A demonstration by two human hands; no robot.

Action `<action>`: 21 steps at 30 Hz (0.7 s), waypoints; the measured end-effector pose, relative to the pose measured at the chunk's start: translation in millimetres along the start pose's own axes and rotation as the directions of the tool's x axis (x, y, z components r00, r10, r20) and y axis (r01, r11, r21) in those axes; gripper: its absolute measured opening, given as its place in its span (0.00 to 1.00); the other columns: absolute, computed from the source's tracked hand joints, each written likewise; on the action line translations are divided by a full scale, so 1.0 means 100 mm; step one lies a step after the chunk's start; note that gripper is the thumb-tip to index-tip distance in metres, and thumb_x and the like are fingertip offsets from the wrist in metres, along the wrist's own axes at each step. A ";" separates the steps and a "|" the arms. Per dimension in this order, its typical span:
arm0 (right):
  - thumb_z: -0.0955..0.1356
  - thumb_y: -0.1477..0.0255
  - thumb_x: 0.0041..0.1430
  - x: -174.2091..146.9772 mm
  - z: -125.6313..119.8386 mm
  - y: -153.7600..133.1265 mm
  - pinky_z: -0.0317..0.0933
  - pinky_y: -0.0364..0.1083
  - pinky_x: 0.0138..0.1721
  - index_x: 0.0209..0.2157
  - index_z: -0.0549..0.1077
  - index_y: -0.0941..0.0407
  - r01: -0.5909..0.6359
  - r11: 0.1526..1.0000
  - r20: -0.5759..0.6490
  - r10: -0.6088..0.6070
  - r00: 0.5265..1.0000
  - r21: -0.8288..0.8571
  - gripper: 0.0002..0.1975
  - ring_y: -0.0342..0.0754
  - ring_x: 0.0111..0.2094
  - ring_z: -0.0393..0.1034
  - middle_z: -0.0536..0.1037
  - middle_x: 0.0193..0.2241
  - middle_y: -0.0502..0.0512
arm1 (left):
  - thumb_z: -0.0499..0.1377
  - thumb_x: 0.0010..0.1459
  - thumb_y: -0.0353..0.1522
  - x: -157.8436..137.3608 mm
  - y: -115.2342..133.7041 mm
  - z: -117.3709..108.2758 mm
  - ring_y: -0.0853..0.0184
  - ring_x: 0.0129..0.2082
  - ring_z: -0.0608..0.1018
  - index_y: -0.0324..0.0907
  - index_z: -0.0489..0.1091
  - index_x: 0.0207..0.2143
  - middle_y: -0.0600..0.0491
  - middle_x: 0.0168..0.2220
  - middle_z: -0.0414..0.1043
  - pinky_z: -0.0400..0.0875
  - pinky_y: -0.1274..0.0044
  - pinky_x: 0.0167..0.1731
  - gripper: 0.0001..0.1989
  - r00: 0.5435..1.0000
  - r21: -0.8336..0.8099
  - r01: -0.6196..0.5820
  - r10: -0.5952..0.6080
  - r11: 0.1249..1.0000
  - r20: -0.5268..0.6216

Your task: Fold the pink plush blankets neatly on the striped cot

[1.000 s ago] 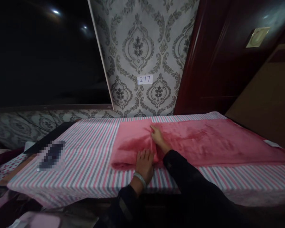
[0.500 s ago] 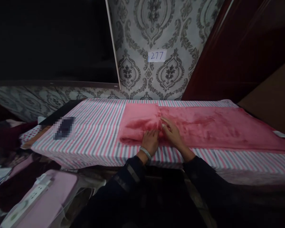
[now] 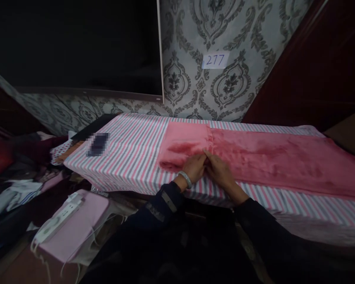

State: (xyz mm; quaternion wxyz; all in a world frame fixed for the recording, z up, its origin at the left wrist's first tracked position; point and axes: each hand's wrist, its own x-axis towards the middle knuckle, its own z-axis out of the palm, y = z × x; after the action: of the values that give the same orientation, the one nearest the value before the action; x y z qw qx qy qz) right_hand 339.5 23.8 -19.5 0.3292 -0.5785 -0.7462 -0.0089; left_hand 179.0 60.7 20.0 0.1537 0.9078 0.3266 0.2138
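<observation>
A plush pink blanket [image 3: 272,157] lies lengthwise on a striped cloth, its left end folded back into a thick layer. My left hand [image 3: 194,167], with a bracelet at the wrist, rests at the near side of that fold, its fingers closed on the fabric. Beside it, my right hand [image 3: 219,170] pinches the fold's edge, where a seam runs across the blanket. The fingertips of both hands meet there. The exact grip under the fingers is partly hidden.
The striped cloth [image 3: 133,146] covers a long table against a patterned wall. A blurred dark object [image 3: 98,144] lies at its left. A large screen [image 3: 85,47] hangs behind. On the lower left, a power strip [image 3: 59,219] sits on a pink stool [image 3: 91,205], near piled clothes [image 3: 20,193].
My left hand has moved right along the fold to meet my right hand, which has come slightly nearer the front edge. The camera view has turned left.
</observation>
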 end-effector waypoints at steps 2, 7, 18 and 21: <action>0.60 0.75 0.62 0.02 0.02 0.03 0.67 0.59 0.52 0.65 0.65 0.54 -0.013 1.000 -0.071 0.012 0.997 -0.008 0.29 0.58 0.49 0.72 0.78 0.49 0.62 | 0.55 0.62 0.26 -0.11 -0.04 -0.09 0.52 0.63 0.68 0.35 0.65 0.60 0.39 0.60 0.70 0.57 0.55 0.66 0.23 0.998 0.115 -0.052 0.056 0.992 -0.030; 0.62 0.73 0.61 0.13 -0.06 0.06 0.69 0.57 0.49 0.58 0.70 0.56 0.029 0.998 -0.216 -0.039 0.976 -0.050 0.23 0.58 0.48 0.73 0.78 0.49 0.62 | 0.57 0.60 0.27 -0.49 -0.43 -0.33 0.47 0.70 0.58 0.38 0.62 0.64 0.38 0.68 0.59 0.44 0.46 0.67 0.28 0.974 0.308 0.148 -0.084 0.940 -0.211; 0.61 0.75 0.63 0.09 -0.20 0.06 0.68 0.54 0.46 0.49 0.75 0.55 0.035 0.982 -0.191 -0.072 0.979 -0.186 0.17 0.56 0.46 0.73 0.79 0.44 0.61 | 0.51 0.52 0.19 -0.77 -0.92 -0.41 0.56 0.52 0.77 0.41 0.64 0.62 0.43 0.58 0.69 0.74 0.67 0.54 0.34 0.899 0.133 0.397 -0.355 0.908 -0.257; 0.61 0.77 0.62 -0.16 -0.12 0.18 0.69 0.53 0.46 0.46 0.76 0.56 0.078 0.976 -0.095 -0.099 0.991 -0.202 0.16 0.56 0.45 0.73 0.79 0.43 0.61 | 0.50 0.53 0.19 -0.80 -0.92 -0.38 0.57 0.50 0.77 0.43 0.69 0.58 0.45 0.56 0.70 0.74 0.68 0.51 0.31 0.899 0.169 0.409 -0.365 0.897 -0.241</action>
State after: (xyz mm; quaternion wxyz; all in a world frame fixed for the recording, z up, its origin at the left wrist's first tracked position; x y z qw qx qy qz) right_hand 362.3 11.5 -24.6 0.3078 -0.5734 -0.7484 -0.1278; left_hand 55.7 81.6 -8.8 0.0599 0.8087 0.5364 0.2339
